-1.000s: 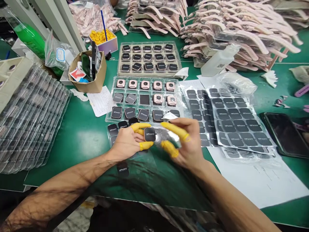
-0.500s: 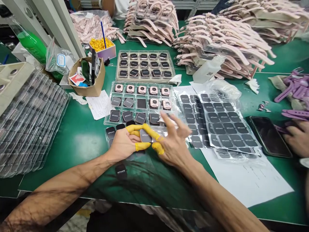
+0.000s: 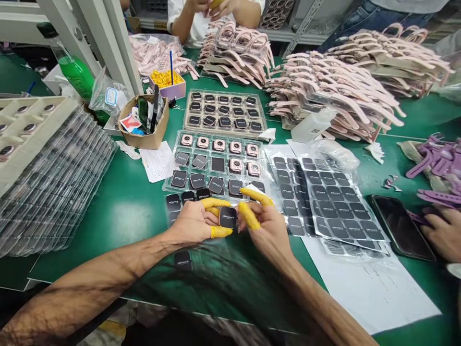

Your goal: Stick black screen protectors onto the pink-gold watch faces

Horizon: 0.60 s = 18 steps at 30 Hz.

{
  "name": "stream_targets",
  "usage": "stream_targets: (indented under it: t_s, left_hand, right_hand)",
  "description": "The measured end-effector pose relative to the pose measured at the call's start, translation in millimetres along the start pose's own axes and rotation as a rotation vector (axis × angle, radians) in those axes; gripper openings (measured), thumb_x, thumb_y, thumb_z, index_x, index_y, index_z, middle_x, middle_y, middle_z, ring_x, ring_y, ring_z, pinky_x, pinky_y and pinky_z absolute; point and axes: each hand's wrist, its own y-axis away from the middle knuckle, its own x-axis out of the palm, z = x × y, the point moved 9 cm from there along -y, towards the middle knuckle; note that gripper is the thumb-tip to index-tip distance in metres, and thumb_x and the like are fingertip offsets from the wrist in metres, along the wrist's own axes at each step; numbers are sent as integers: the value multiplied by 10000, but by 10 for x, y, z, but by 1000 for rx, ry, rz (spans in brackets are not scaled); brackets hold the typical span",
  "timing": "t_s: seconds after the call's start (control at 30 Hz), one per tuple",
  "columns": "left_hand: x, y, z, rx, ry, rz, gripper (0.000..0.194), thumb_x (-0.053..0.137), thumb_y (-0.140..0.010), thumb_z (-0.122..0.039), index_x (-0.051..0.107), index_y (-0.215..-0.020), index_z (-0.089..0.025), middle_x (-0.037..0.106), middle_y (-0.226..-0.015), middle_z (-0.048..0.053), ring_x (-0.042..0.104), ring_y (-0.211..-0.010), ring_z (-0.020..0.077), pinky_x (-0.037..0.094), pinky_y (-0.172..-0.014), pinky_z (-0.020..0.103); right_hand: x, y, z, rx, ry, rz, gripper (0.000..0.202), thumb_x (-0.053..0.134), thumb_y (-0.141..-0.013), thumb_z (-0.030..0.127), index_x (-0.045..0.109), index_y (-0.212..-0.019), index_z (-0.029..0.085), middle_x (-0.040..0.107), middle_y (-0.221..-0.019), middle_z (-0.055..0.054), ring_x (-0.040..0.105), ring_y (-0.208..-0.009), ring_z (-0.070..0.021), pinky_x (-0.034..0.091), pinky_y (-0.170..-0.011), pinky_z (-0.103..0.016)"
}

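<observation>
Between yellow-cotted fingers, my left hand (image 3: 196, 220) grips a square watch body (image 3: 227, 217) by its edges, its black face film with white lettering turned up. My right hand (image 3: 264, 218) is just right of it, yellow-cotted fingers apart; whether a bare fingertip touches the watch edge is hard to see. Behind the hands lies a clear tray (image 3: 169, 179) of watch bodies, some pink backs up, some black faces up. A sheet of black square stickers (image 3: 173, 203) is partly hidden under my left hand. One loose black sticker (image 3: 183, 260) lies nearer me.
Stacked trays (image 3: 54, 187) rise at left beside a cardboard box (image 3: 147, 137). More sticker sheets (image 3: 336, 206), a phone (image 3: 401, 226) and a white bottle (image 3: 313, 126) are at right. Pink-strap piles (image 3: 334, 91) stand behind. A co-worker's hand (image 3: 444, 230) rests at the right edge.
My right hand has drawn back a little from the watch, its fingers now differently spread. The watch face has tilted more toward me. The view has tipped up, showing another person behind.
</observation>
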Motion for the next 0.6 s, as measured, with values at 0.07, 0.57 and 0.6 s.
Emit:
stream_targets:
  t_s: [0.07, 0.57, 0.6]
  left_hand:
    - [23, -1, -25, 27, -61, 29, 708, 893, -555, -57, 774, -1252, -98, 677, -657, -49, 573, -583, 65, 474, -605, 178]
    - [103, 62, -70, 309, -536, 103, 419, 828, -807, -406, 831, -1199, -258, 801, -919, 37, 593, -627, 134, 535, -641, 261]
    - [107, 77, -99, 346, -532, 95, 381, 831, -806, -412, 848, -1158, -267, 798, -902, 47, 601, -620, 144, 545, -642, 273]
  right_hand:
    - [40, 32, 43, -18, -35, 73, 350, 962, -640, 397, 773, -921, 307, 724, -768, 14, 631, -596, -177, 548, -511, -319]
    - [274, -1414, 762, -367, 675, -24, 159, 757, -870, 386, 786, -932, 242, 771, -938, -85, 707, -864, -274, 563, -847, -449]
    - [308, -1408, 781, -389, 735, -25, 167, 759, -868, 383, 795, -945, 240, 759, -1012, -104, 699, -885, -282, 552, -830, -448]
